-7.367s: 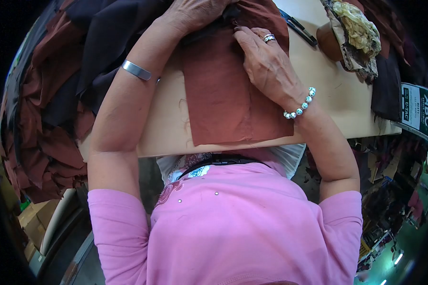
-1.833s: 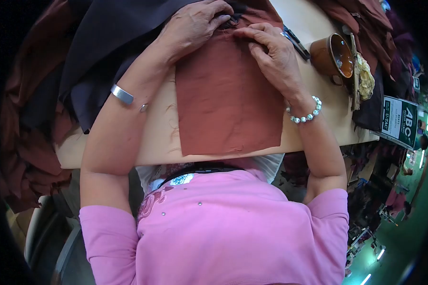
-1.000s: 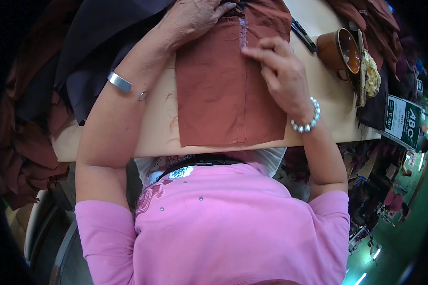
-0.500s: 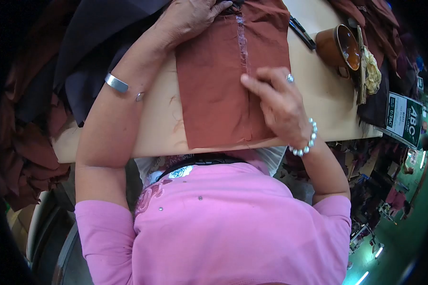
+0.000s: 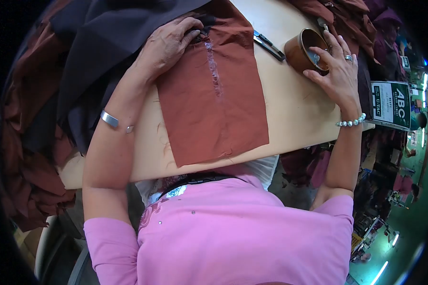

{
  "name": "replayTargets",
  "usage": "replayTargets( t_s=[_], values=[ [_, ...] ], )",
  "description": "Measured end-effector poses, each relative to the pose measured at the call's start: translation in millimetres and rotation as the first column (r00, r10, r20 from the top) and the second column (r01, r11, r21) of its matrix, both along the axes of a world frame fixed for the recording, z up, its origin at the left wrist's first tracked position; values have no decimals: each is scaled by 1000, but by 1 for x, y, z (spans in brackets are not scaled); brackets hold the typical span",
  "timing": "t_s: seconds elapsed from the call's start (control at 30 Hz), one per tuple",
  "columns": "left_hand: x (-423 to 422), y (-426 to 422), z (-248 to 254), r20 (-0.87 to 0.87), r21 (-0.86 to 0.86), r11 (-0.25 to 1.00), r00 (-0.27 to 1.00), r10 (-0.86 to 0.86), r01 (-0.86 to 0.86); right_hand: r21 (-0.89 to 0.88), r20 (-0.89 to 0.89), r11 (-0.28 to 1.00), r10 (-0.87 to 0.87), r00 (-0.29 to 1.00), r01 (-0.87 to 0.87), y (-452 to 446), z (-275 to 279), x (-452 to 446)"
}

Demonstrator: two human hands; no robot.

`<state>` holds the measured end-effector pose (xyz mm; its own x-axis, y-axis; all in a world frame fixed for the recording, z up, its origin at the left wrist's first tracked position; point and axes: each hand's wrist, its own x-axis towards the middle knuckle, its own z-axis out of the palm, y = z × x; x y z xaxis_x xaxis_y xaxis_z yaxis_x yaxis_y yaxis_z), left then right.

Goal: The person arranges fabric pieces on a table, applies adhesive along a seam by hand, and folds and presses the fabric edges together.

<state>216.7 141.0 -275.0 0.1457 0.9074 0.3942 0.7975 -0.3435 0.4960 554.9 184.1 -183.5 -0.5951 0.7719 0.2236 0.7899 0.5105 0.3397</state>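
Observation:
A reddish-brown cloth panel (image 5: 214,114) lies flat on the table, marked by a shiny whitish streak (image 5: 213,66) down its upper middle. At its upper left, my left hand (image 5: 169,45) has its fingers curled on the cloth, beside a small dark piece partly hidden under them. My right hand (image 5: 336,71) is at a brown cup (image 5: 297,53), fingers spread. Its index finger reaches over the rim into the cup, and the thumb is near the cup's outer side. Something pale and glossy shows inside the cup near that fingertip.
A black pen-like tool (image 5: 269,46) lies between cloth and cup. Dark cloth (image 5: 114,38) is heaped at the left, with brown pieces (image 5: 33,180) hanging beyond. A green-and-white ABC tin (image 5: 390,104) stands past the right table edge. More brown cloth (image 5: 340,14) is at the upper right.
My right hand has left the cloth and moved right to the cup, its fingers spreading. My left hand stays at the top of the cloth. The view has shifted.

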Motion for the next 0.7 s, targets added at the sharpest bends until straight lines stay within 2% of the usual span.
replayTargets(
  t_s=[0.13, 0.23, 0.3, 0.33, 0.47, 0.5, 0.6, 0.63, 0.7],
  values=[
    [1, 1, 1, 23, 1, 1000, 1000, -10, 10, -73, 139, 987, -131, 982, 143, 1, -1, -11],
    [1, 1, -2, 18, 22, 1000, 1000, -11, 11, -99, -164, 994, 23, 986, -39, 13, -3, 9],
    [1, -1, -3, 13, 20, 1000, 1000, 4, -4, -49, -215, 995, 69, 974, -81, 6, 2, 13],
    [2, 0, -3, 12, 21, 1000, 1000, 10, -10, -22, -239, 995, 91, 967, -99, 0, 5, 14],
    [2, -1, 1, 0, -3, 1000, 1000, 10, -10, -23, -160, 1000, -12, 987, 8, -26, 6, 2],
    [2, -1, 1, 6, -8, 1000, 1000, 12, -12, 47, -132, 999, -2, 991, 8, -31, 7, -3],
    [3, 0, -2, 33, -15, 1000, 999, 5, -4, 31, -261, 983, 180, 948, -178, -45, 5, -24],
    [2, 2, -6, 47, -9, 1000, 999, -5, 6, -11, -363, 967, 235, 902, -256, -52, 0, -37],
    [1, 4, -9, 55, 3, 1000, 998, -13, 12, -196, -524, 902, 235, 819, -384, -67, -12, -60]
  ],
)
